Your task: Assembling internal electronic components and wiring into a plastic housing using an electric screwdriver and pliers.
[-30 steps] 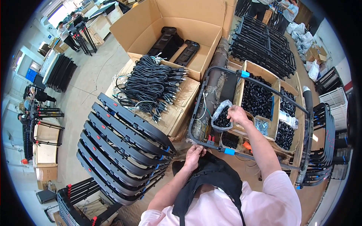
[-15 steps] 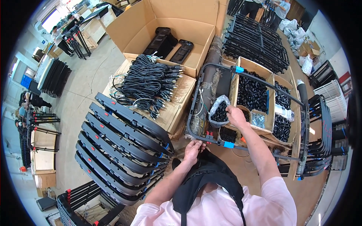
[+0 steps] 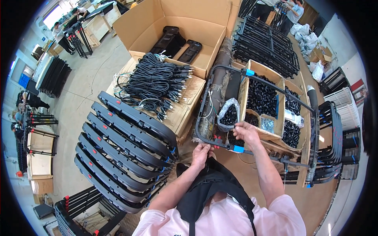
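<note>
A black tubular frame (image 3: 200, 114) with blue and red fittings lies across the work surface in front of me. At its near left corner my left hand (image 3: 201, 156) is closed, with thumb and fingers against the near tube. My right hand (image 3: 247, 133) hovers just right of a clear plastic bag (image 3: 229, 114) of small black parts, its fingertips pinched together. Whatever they hold is too small or hidden to name. Below the bag, a small box of black bits (image 3: 235, 139) is partly covered by the frame and hand. Beside the hand sits a bag of small silvery pieces (image 3: 267, 125).
Wooden bins of black parts (image 3: 262, 96) stand to the right. Left are bundled black cables (image 3: 151, 80), an open cardboard box (image 3: 189, 19) and a stack of long black curved panels (image 3: 130, 143). Racked black frames (image 3: 267, 45) stand at the back. Other people work farther off.
My right hand has drawn back out of the plastic bag, toward me, with its fingers pinched. My left hand stays at the frame's near corner.
</note>
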`<state>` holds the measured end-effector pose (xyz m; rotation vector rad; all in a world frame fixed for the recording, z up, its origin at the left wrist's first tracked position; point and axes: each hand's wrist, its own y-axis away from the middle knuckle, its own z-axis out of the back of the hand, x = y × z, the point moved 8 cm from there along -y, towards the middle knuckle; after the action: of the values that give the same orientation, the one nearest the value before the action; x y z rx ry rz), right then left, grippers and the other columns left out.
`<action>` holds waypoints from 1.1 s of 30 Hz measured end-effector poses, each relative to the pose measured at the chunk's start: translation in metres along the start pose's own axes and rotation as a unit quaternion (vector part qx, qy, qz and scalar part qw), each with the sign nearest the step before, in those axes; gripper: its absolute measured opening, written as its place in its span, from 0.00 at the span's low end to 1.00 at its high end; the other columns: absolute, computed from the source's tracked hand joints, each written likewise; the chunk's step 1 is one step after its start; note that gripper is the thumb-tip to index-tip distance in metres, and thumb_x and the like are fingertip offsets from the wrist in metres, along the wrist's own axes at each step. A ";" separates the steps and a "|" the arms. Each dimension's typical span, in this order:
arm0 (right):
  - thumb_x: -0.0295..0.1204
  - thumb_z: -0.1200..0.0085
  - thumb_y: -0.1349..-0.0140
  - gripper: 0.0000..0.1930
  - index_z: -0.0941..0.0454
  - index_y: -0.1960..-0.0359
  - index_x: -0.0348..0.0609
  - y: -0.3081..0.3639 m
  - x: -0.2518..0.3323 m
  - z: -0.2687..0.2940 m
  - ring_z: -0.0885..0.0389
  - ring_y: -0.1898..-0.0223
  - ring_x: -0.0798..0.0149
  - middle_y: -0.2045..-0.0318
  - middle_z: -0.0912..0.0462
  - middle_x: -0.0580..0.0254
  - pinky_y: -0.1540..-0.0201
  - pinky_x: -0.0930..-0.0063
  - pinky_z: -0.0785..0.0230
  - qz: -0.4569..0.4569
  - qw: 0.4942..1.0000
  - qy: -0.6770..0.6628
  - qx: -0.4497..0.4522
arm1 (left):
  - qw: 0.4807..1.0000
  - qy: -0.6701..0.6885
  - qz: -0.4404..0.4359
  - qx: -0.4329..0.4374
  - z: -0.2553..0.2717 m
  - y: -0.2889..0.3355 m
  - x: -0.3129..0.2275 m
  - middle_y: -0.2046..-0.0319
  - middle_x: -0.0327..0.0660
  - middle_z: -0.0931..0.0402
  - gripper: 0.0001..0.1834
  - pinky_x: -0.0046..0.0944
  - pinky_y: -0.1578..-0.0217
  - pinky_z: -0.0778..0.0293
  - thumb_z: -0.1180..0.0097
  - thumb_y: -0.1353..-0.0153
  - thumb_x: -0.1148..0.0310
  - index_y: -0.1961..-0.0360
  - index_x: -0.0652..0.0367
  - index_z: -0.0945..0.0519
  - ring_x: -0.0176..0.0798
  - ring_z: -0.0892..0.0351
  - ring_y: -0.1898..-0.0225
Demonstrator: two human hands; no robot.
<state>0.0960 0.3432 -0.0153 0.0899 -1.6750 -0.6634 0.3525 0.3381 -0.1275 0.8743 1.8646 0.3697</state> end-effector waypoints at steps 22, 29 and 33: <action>0.36 0.46 0.22 0.08 0.16 0.49 0.56 0.025 -0.178 -0.135 0.20 0.65 0.72 0.64 0.15 0.73 0.63 0.73 0.30 -0.181 0.925 -0.334 0.011 | 0.989 -0.122 0.082 -0.012 0.013 -0.004 -0.021 0.65 0.41 0.15 0.11 0.40 0.67 0.14 0.39 0.26 0.66 0.51 0.62 0.20 0.37 0.13 0.68; 0.36 0.46 0.22 0.09 0.17 0.49 0.52 0.029 -0.176 -0.135 0.20 0.66 0.71 0.64 0.16 0.73 0.61 0.73 0.29 -0.158 0.917 -0.366 0.003 | 0.990 -0.110 0.087 0.015 0.006 -0.003 -0.025 0.64 0.45 0.15 0.12 0.43 0.67 0.12 0.39 0.25 0.66 0.49 0.63 0.21 0.41 0.12 0.69; 0.37 0.47 0.22 0.12 0.15 0.47 0.46 0.039 -0.153 -0.127 0.18 0.64 0.70 0.61 0.13 0.69 0.61 0.70 0.27 -0.100 0.971 -0.214 0.030 | 0.977 -0.177 0.115 0.028 0.011 0.001 -0.022 0.64 0.42 0.14 0.15 0.41 0.64 0.16 0.43 0.23 0.59 0.52 0.62 0.19 0.38 0.14 0.68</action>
<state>0.2599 0.3915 -0.1235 0.1706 -2.1221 -0.8247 0.3675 0.3215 -0.1172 1.1211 1.4562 0.2804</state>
